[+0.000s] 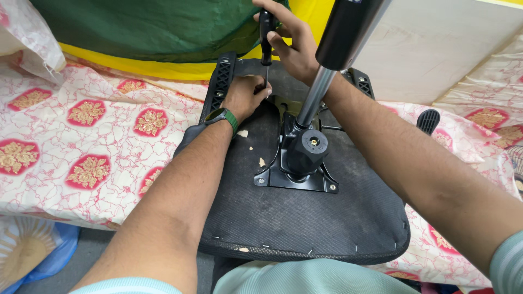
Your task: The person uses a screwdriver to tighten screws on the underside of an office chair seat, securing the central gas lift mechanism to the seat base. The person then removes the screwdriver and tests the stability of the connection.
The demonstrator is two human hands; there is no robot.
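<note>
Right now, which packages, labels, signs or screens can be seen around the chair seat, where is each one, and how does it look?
Plastic bag: top left corner, lying on the patterned bedsheet; crumpled, whitish and half see-through.
Smartwatch: on the left wrist, beside the upturned chair seat; dark body, green strap; its screen side cannot be seen.
No labels, signs or lit screens are visible.

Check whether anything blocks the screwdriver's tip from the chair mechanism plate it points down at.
Nothing visible does. The right hand holds the screwdriver upright; the left hand pinches its shaft near the tip, hiding the contact point on the plate. The gas cylinder stands alongside, apart.
</note>
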